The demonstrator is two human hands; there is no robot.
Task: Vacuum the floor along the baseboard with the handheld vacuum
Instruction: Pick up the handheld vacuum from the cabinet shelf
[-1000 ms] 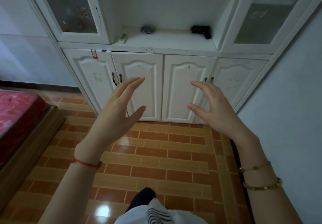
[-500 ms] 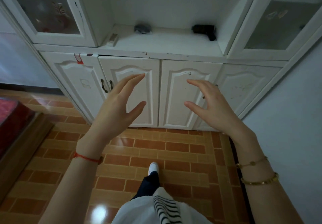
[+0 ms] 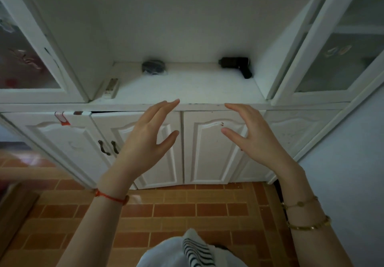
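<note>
A black handheld vacuum (image 3: 235, 65) lies on the white cabinet's open shelf (image 3: 187, 88), at the back right of the niche. My left hand (image 3: 145, 140) and my right hand (image 3: 255, 140) are both raised in front of the lower cabinet doors, fingers spread, palms facing each other, holding nothing. Their fingertips reach the shelf's front edge; the vacuum is well beyond them. A dark baseboard (image 3: 279, 194) runs along the foot of the right wall beside the brick-pattern tile floor (image 3: 187, 210).
A dark bundle in clear plastic (image 3: 153, 67) and a white remote (image 3: 111, 88) also lie on the shelf. Glass-door cupboards (image 3: 22, 58) flank the niche. The right wall (image 3: 353, 162) stands close. A wooden bed edge (image 3: 14, 210) is at the lower left.
I have stepped closer to the cabinet, so the shelf and vacuum look larger and nearer. Both hands rose from the lower doors up to the shelf's front edge, still open.
</note>
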